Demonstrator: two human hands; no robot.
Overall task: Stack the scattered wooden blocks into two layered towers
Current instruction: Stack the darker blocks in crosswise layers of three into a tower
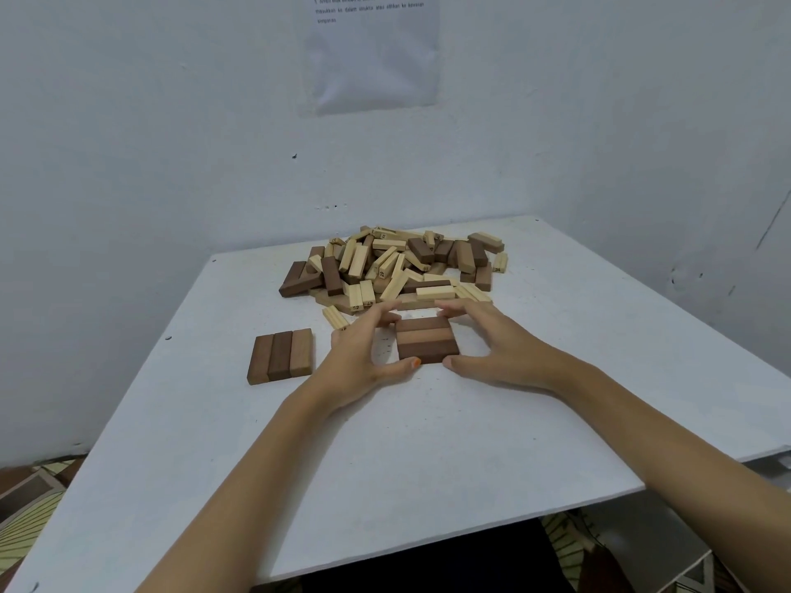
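**Both grips squaring a base layer, with open desk all round**

I have the left grip (364, 357) and the right grip (496, 344) clasped on the three-block layer (428, 342). It lies flat in the middle of the desk (428, 442), just in front of the loose pile (394, 267). Each thumb sits against the near edge and the fingers reach round to the far edge, so the layer is pinched front to back from both sides. A second layer (280, 357) of three dark blocks lies flat to the left, apart from both grips and running the other way.

I judge these blocks light, rigid and smooth-faced. They will not crush, but they will slide on each other and on the desk with little push. The long side faces are the place to hold them, one block at a time, between thumb and fingertips. Pressing in from opposite edges should close any gaps without lifting the layer.

There is bare surface between me and the two layers, and more to the right. The pile crowds the far side and nearly touches my fingertips, so a careless reach could knock strays into the layer. Behind the pile the wall closes in, and the second layer sits nearer the desk's left edge than this one.
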